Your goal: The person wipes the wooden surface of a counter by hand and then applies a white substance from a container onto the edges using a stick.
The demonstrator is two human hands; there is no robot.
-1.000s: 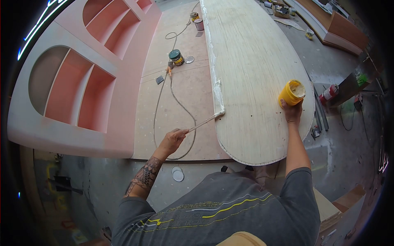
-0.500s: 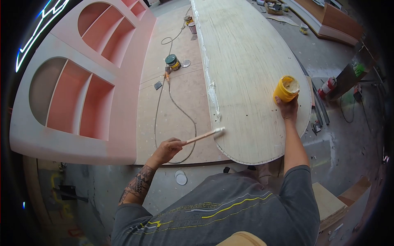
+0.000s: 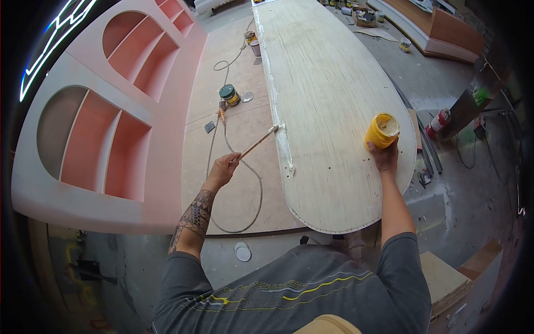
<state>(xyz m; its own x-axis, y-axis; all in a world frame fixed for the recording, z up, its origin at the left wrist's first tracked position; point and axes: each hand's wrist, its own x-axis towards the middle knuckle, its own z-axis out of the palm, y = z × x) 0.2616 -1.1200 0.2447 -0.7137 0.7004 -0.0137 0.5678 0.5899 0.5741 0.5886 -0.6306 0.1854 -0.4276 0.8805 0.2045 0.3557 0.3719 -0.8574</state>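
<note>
My left hand (image 3: 224, 168) is closed round the near end of a thin wooden stick (image 3: 257, 144). The stick's far tip meets a line of white paste (image 3: 282, 146) along the left edge of a long, round-ended plywood panel (image 3: 334, 106). In my right hand (image 3: 384, 156) is a yellow tub (image 3: 378, 133), gripped from the near side and held above the panel. The tub has no lid on and shows cream-coloured paste inside its mouth. Paste runs along much of the panel's left edge.
Left stands a pink and white shelf unit (image 3: 161, 209) with arched openings. Between it and the panel lie a dark green-lidded can (image 3: 229, 94), a hose (image 3: 260, 192) and a grey block (image 3: 209, 127). A fire extinguisher (image 3: 438, 122) is at the right; round lids (image 3: 242, 251) lie on the floor.
My left hand has moved up and forward, bringing the stick's tip from the panel's near rounded corner to the paste line farther along the edge. The tub has shifted slightly left and nearer.
</note>
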